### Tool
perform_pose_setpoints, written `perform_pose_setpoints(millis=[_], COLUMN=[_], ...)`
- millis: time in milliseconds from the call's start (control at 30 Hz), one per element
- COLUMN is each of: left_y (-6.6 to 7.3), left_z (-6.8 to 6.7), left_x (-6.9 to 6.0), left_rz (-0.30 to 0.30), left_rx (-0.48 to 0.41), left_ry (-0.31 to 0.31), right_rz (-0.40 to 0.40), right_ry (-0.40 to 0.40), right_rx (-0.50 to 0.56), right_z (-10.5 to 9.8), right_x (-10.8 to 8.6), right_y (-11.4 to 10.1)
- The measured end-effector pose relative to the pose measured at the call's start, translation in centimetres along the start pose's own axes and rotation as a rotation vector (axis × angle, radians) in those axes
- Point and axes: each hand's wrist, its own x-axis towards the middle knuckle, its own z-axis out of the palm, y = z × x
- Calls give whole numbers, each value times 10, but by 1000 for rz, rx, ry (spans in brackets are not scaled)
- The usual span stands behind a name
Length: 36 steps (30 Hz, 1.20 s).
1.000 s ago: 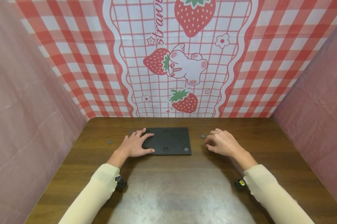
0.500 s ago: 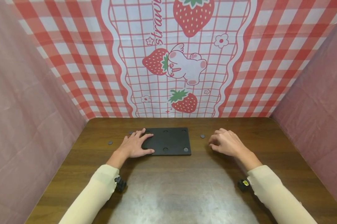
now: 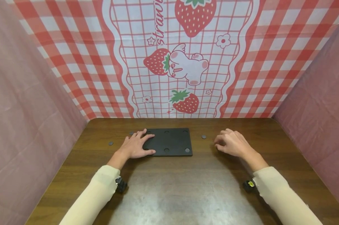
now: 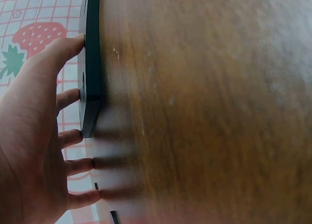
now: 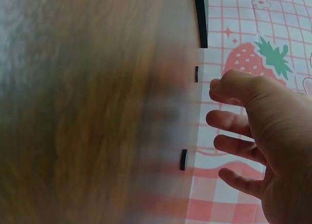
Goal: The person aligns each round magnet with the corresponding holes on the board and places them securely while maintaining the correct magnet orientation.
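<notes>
A flat black rectangular board (image 3: 175, 140) with round recesses lies on the wooden table. My left hand (image 3: 133, 145) rests on its left end with fingers spread; in the left wrist view the thumb (image 4: 73, 45) touches the board. A small grey disc (image 3: 187, 150) sits in the front right recess. Another grey disc (image 3: 204, 137) lies on the table right of the board. My right hand (image 3: 231, 143) hovers farther right, fingers loosely bent, and nothing shows between them. Below its fingers, the right wrist view has a second loose disc (image 5: 183, 159), which the hand hides from the head view.
Two more grey discs lie left of the board, one (image 3: 111, 143) out on the table and one (image 3: 131, 133) beside my left fingertips. A strawberry-print cloth (image 3: 175, 78) hangs behind the table (image 3: 169, 187). Pink curtains (image 3: 316, 87) close off both sides.
My right hand has drifted right, away from the board and the nearer loose disc. My left hand stays in place on the board.
</notes>
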Motion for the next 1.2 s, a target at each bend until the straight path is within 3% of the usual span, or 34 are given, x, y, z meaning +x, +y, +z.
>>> perform_pose_setpoints(millis=[567,1200], left_y=[-1,0], left_z=[-1,-2], left_x=[0,0], left_rz=[-4,-5], left_rx=[9,7], left_ry=[-4,-7], right_rz=[46,173], right_ry=[-20,-134], right_rx=[-10,43], right_z=[-7,-14], right_x=[-3,-3], right_y=[12,25])
